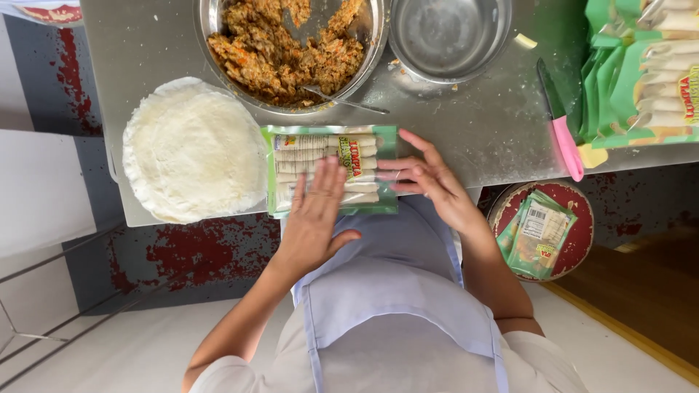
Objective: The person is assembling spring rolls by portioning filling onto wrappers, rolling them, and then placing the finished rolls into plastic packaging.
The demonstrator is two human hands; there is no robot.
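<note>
steel table (466,138), packet (331,169) under left hand (314,218)

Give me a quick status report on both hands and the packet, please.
Left hand flat on green wrapper packet, open. Right hand open, fingertips at packet's right edge. Packet lies at steel table front edge, between round wrapper stack and pink-handled knife. Nothing obstructing.

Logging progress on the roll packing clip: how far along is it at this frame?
Done: filled green packs are piled at the table's far right.
In hand: the left hand presses flat on a pack of rolls at the table edge, while the right hand touches its right end.
Left: a stack of round wrappers and a bowl of filling remain unused.
</note>
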